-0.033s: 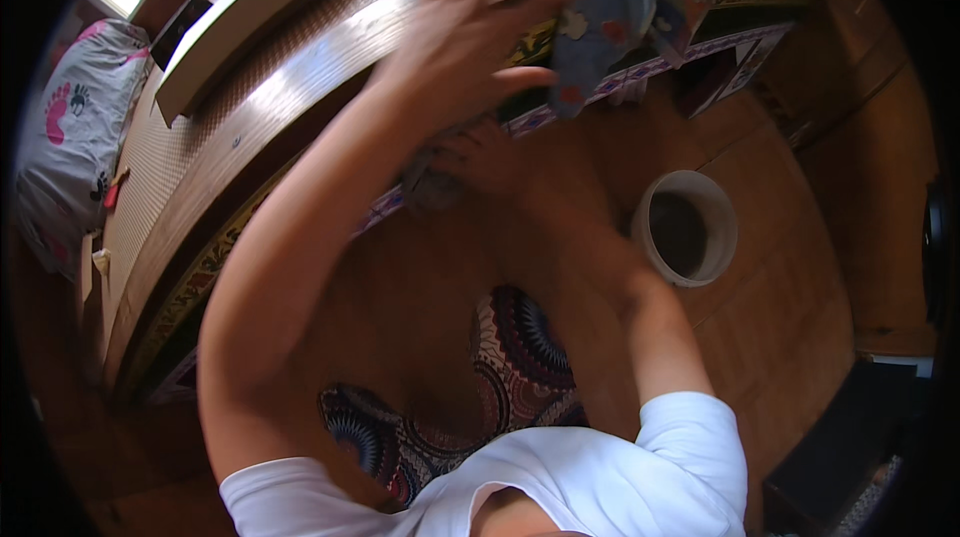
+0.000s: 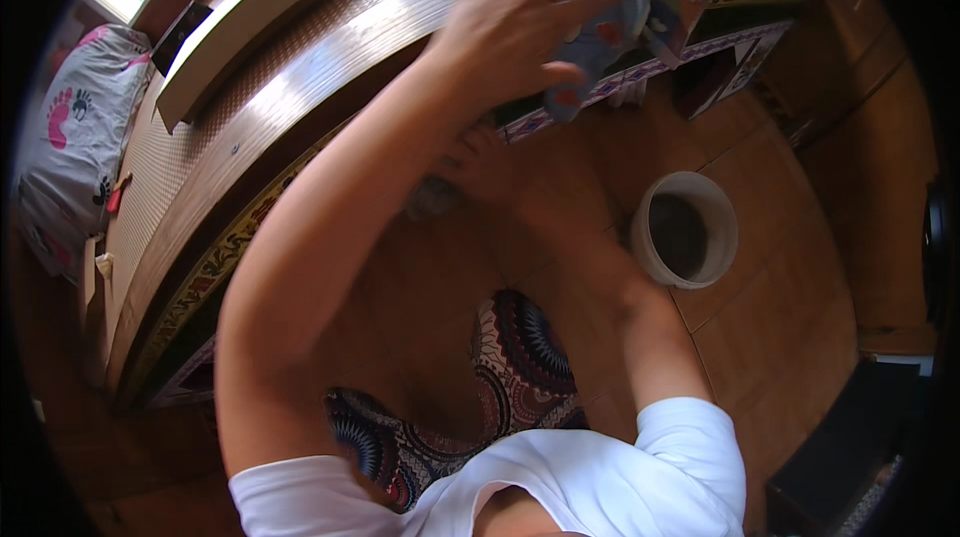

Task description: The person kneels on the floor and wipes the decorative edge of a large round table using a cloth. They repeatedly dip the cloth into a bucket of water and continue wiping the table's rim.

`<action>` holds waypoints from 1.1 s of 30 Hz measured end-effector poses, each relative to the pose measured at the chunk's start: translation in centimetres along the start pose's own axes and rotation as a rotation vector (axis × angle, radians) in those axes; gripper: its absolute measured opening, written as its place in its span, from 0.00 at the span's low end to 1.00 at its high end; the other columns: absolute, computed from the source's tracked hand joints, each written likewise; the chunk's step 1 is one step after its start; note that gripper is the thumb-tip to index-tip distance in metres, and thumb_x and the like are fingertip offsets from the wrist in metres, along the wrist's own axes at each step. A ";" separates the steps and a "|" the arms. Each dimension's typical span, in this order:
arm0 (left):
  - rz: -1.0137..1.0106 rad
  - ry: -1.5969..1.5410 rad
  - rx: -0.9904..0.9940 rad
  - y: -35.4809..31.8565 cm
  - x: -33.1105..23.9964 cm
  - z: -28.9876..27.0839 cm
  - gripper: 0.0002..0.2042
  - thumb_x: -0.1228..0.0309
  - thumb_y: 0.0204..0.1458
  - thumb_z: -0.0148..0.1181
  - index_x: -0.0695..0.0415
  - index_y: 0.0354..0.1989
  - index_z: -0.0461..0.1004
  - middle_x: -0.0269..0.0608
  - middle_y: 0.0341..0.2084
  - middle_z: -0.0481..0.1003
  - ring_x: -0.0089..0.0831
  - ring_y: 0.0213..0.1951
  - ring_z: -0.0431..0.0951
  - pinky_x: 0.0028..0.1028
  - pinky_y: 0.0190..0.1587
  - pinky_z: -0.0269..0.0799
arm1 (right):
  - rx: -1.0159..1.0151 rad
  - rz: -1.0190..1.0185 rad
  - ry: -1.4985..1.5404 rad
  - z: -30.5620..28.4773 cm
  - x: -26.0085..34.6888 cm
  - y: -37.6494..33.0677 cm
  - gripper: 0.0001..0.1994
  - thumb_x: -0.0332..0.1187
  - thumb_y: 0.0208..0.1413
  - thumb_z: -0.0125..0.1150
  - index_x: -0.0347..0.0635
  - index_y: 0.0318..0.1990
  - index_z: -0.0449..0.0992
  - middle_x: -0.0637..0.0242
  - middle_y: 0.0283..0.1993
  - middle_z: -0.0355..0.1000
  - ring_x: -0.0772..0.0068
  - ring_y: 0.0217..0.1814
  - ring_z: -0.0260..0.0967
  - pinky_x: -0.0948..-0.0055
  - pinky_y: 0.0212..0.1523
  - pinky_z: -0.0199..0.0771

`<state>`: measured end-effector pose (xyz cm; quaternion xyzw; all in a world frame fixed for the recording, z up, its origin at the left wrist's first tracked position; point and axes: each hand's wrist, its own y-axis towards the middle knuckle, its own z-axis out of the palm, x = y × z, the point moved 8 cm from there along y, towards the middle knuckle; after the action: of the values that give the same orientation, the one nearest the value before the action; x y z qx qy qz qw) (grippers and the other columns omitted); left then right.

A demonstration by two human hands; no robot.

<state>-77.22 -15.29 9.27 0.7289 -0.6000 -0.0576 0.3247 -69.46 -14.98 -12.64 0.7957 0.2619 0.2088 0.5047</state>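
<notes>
My left hand point(image 2: 512, 25) is raised over the wooden edge of the raised platform, fingers spread and holding nothing. It is in front of a blue patterned cloth point(image 2: 590, 52) that hangs over the edge; I cannot tell whether they touch. Lower down, in the shade by the platform's decorated front, my right hand point(image 2: 487, 165) has its fingers bent over a crumpled grey cloth point(image 2: 432, 199). That hand is blurred, and my left forearm partly covers the spot.
A white bucket point(image 2: 722, 252) with dark contents stands on the tiled floor to the right. The platform point(image 2: 290, 87) curves along the left and top, with a pale curved board point(image 2: 250, 32) on it. A printed cover point(image 2: 85, 127) lies far left; a black box point(image 2: 850, 447) sits lower right.
My left hand and forearm have shifted to the right, and the fingers show more sharply. My right hand has moved slightly, still at the grey cloth.
</notes>
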 end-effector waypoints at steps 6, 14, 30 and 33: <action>-0.040 -0.117 0.253 7.8 3.5 9.5 0.18 0.66 0.49 0.67 0.51 0.51 0.78 0.52 0.55 0.71 0.51 0.58 0.72 0.45 0.58 0.69 | 0.011 0.060 0.026 -0.2 1.3 2.4 0.16 0.36 0.50 0.56 0.67 0.46 0.82 0.78 0.58 0.71 0.67 0.53 0.65 0.58 0.56 0.65; -0.718 -0.204 0.511 -10.9 15.6 -9.9 0.34 0.78 0.48 0.58 0.59 0.68 0.60 0.49 0.62 0.66 0.40 0.63 0.67 0.36 0.65 0.62 | -0.475 0.549 -0.190 -13.5 -20.7 -8.5 0.12 0.31 0.58 0.55 0.41 0.48 0.75 0.53 0.55 0.70 0.47 0.57 0.65 0.54 0.61 0.63; -0.754 -0.441 0.384 -17.2 11.5 -12.2 0.22 0.70 0.58 0.52 0.65 0.60 0.65 0.49 0.58 0.68 0.39 0.62 0.66 0.34 0.67 0.55 | -0.429 0.946 -0.030 -6.1 -8.4 -5.5 0.30 0.24 0.47 0.63 0.38 0.62 0.65 0.43 0.67 0.55 0.35 0.69 0.49 0.53 0.67 0.53; -0.752 -0.363 0.378 -18.4 12.1 -12.0 0.21 0.69 0.60 0.52 0.66 0.59 0.66 0.49 0.58 0.68 0.39 0.61 0.67 0.34 0.66 0.57 | -0.723 0.919 -0.044 -12.6 -14.2 -5.1 0.29 0.28 0.44 0.68 0.40 0.58 0.68 0.49 0.60 0.65 0.43 0.63 0.61 0.56 0.60 0.63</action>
<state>-52.86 -20.22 12.40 0.9207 -0.3407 -0.1878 0.0320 -89.02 -13.30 -13.14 0.6090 -0.2085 0.4657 0.6072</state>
